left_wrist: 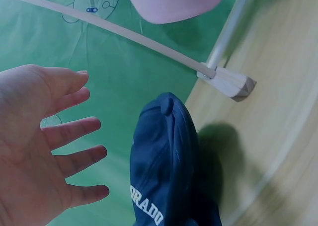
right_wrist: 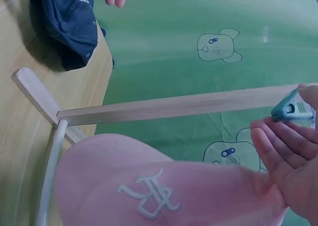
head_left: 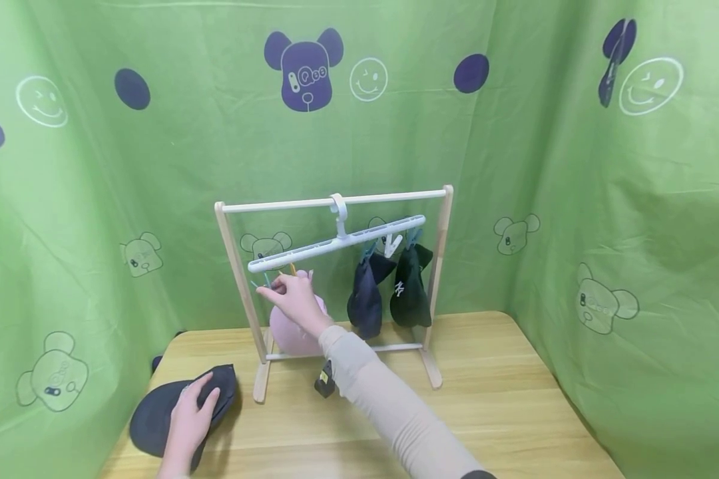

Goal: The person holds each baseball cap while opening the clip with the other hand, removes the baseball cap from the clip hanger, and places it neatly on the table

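My right hand [head_left: 296, 299] is raised to the left end of the white hanger [head_left: 311, 251], where its thumb and fingers pinch a teal clip [right_wrist: 288, 108]. Just beside that hand hangs a pink cap [right_wrist: 114, 171] with white stitched letters, partly hidden by the hand in the head view. At the left of the table is a navy cap [head_left: 156, 412] with white lettering on its front. Over this cap is my left hand [head_left: 190, 416]; the left wrist view shows its fingers [left_wrist: 79, 129] spread apart and holding nothing, with the cap beside them.
A wooden rack [head_left: 237, 279] carries the tilted hanger. On its right half hang a dark blue cap [head_left: 365, 303] and a dark green cap [head_left: 410, 299], with a white clip [head_left: 392, 246] between them. A small black object [head_left: 325, 380] appears by the right forearm. Green curtain [head_left: 395, 146] surrounds the table.
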Tool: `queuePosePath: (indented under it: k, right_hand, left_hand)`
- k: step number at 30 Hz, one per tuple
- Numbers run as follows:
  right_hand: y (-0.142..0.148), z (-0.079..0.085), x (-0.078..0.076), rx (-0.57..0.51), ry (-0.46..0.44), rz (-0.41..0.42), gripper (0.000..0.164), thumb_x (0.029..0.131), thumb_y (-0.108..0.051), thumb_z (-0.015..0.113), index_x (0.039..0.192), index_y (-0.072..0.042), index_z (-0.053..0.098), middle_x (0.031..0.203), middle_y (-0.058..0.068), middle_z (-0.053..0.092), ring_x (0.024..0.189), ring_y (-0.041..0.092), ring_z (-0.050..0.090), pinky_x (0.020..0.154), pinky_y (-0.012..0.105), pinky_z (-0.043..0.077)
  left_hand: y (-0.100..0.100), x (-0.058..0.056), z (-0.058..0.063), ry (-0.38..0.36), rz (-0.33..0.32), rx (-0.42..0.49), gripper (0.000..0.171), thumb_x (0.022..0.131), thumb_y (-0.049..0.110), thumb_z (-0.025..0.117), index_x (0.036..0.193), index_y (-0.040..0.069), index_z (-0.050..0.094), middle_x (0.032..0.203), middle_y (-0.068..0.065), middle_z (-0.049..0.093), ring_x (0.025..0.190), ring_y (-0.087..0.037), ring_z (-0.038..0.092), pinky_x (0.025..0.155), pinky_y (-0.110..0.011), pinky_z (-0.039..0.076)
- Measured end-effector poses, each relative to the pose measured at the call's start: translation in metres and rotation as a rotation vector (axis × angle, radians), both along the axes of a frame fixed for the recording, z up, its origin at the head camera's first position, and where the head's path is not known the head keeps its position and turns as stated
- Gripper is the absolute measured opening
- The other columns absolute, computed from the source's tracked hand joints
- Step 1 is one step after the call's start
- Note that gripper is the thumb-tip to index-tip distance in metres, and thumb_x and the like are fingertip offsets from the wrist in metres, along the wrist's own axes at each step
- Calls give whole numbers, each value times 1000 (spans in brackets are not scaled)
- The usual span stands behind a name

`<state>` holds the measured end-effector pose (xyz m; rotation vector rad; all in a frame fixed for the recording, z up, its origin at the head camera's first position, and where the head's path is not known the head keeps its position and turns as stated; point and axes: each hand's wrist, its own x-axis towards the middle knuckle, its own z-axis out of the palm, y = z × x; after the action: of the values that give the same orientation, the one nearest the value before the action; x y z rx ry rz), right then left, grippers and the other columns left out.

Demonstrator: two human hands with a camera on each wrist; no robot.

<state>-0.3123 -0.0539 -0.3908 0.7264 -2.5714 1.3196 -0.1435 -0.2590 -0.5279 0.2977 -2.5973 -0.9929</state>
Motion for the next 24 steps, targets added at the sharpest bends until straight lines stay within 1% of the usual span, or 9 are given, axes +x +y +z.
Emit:
queuePosePath:
  k: [2, 3, 5, 8, 10, 14, 18, 20, 24]
  right_hand:
    - [2, 0, -3, -25, 6, 1, 39, 90, -47, 65, 99, -10, 71, 89, 1, 75, 83, 10, 68, 86, 22, 54]
    - [3, 1, -4, -33, 18, 4, 39, 90, -47, 65, 99, -10, 71, 87, 1, 76, 79, 9, 69, 83, 21, 56]
    - [4, 1, -7, -53, 23, 6, 38, 90, -46, 65, 98, -10, 71, 85, 1, 75, 74, 7, 68, 77, 18, 56]
    - [7, 2, -10, -82, 22, 7, 37, 90, -45, 65, 98, -10, 72, 83, 1, 75, 71, 5, 67, 72, 16, 54]
    - [9, 2, -11, -92, 16, 6, 37, 90, -45, 65, 98, -10, 72, 83, 1, 75, 71, 4, 66, 71, 15, 54]
    - [11, 2, -12, -115, 7, 15, 38, 90, -45, 65, 99, -8, 72, 84, 2, 75, 70, 4, 66, 68, 15, 54]
    - [12, 3, -13, -156, 3, 23, 36, 89, -43, 67, 96, -7, 72, 83, 4, 75, 65, 4, 66, 63, 14, 54]
    - [12, 4, -13, -179, 1, 28, 35, 89, -41, 68, 94, -7, 72, 81, 5, 75, 63, 5, 66, 61, 15, 55]
    - [14, 6, -16, -168, 29, 5, 33, 89, -41, 68, 93, -9, 72, 78, 4, 75, 64, 6, 67, 63, 15, 54]
  left_hand:
    - [1, -2, 2, 10, -2, 4, 43, 97, 20, 57, 136, 2, 53, 140, -28, 50, 131, -47, 43, 107, -62, 34]
    - [2, -3, 3, 12, -4, 7, 43, 98, 21, 57, 136, 2, 52, 140, -27, 50, 131, -46, 44, 108, -61, 34]
    - [3, -5, 5, 18, -9, 9, 43, 98, 21, 56, 136, 1, 52, 140, -28, 50, 130, -46, 44, 108, -60, 34]
    - [5, -8, 9, 37, -21, 11, 42, 98, 20, 57, 134, -1, 53, 138, -29, 51, 130, -47, 45, 109, -60, 34]
    - [7, -10, 12, 38, -34, 10, 42, 98, 19, 56, 134, -2, 52, 138, -30, 51, 130, -48, 44, 109, -61, 32]
    - [11, -15, 17, 54, -57, -5, 42, 98, 19, 55, 134, -2, 52, 138, -30, 51, 129, -49, 45, 107, -62, 33]
    - [16, -22, 21, 56, -77, 15, 43, 99, 18, 55, 136, -2, 51, 139, -31, 50, 130, -49, 44, 108, -60, 35]
    - [19, -25, 23, 56, -78, 22, 43, 99, 18, 55, 136, -1, 51, 140, -30, 50, 131, -48, 44, 109, -59, 35]
    - [24, -31, 28, 80, -82, 30, 42, 97, 17, 57, 136, 1, 52, 140, -28, 50, 131, -46, 45, 111, -59, 34]
